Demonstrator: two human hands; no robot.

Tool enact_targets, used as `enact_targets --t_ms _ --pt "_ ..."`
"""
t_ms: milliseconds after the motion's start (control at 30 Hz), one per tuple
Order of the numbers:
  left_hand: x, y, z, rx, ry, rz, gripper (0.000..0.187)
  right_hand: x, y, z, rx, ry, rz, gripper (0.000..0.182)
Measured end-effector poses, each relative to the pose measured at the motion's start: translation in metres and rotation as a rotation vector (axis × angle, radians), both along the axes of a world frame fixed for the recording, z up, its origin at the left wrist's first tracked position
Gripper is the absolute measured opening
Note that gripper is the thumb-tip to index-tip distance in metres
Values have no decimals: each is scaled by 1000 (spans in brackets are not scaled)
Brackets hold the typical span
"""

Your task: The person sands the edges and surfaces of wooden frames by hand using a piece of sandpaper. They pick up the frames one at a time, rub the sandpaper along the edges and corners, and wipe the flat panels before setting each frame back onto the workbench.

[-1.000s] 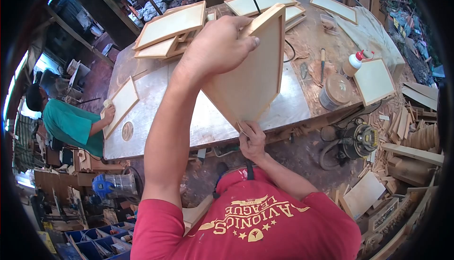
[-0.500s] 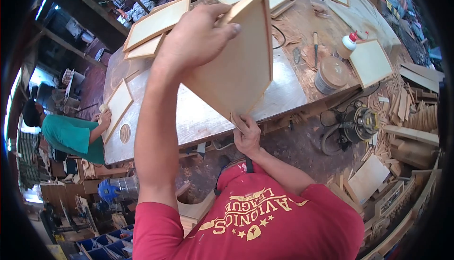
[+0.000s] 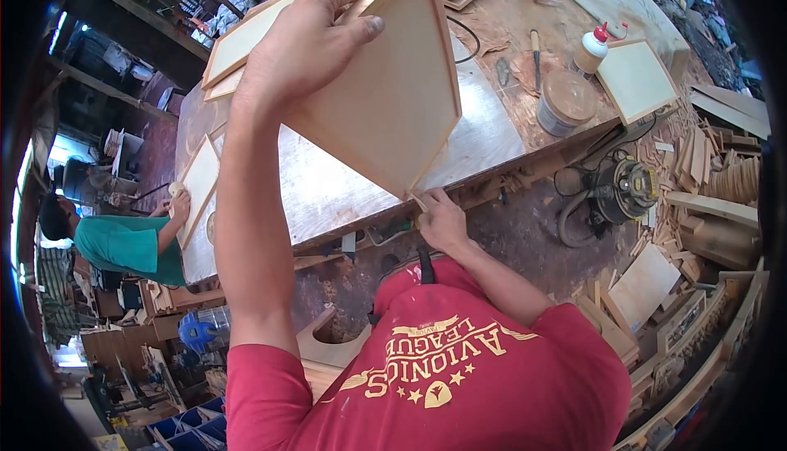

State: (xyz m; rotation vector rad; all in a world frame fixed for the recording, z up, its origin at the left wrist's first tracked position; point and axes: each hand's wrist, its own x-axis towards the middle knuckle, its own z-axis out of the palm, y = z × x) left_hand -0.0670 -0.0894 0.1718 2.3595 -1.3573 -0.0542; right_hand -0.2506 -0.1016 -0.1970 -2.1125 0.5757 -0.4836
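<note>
A shallow wooden framed panel (image 3: 385,98) is held up on edge, tilted, over the near side of the workbench. My left hand (image 3: 316,45) grips its upper edge, thumb on the inner side and fingers behind. At the panel's lowest corner, my right hand (image 3: 443,220) is closed around a thin tan strip (image 3: 420,201), perhaps folded sandpaper, which touches or nearly touches the corner. The fingers partly hide that strip. Under the panel lies a pale, shiny board (image 3: 328,193) on the workbench (image 3: 508,49).
More framed panels (image 3: 635,82) lie around the bench. Towards the right are a glue bottle (image 3: 592,47), a lidded tub (image 3: 566,102) and a chisel-like tool (image 3: 536,57). A co-worker (image 3: 115,238) handles another panel (image 3: 199,184) at left. A shop vacuum (image 3: 619,197) and wood scraps (image 3: 697,180) occupy the floor.
The view has shifted, so bench items appear higher and further left. My right hand has moved slightly right and up at the panel's lower corner. My left hand keeps its grip.
</note>
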Motion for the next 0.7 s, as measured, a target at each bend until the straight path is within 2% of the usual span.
enact_targets --t_ms 67,367,467,533,633,700 --pt "1 0 -1 -5 -15 -16 57 4 4 1 32 144 25 50" --pt "0 0 -6 -71 -90 -59 53 18 9 -7 121 -63 3 41" --pt "0 3 -6 -55 -42 -57 51 18 10 9 102 -56 -45 40" --pt "16 -1 -12 -86 47 -87 49 16 5 -2 87 -48 -19 40" --pt "22 -2 -17 -125 -141 -139 50 17 0 8 92 -40 34 40" --pt "19 -1 -11 -112 -61 -127 51 16 -2 14 85 -14 55 41"
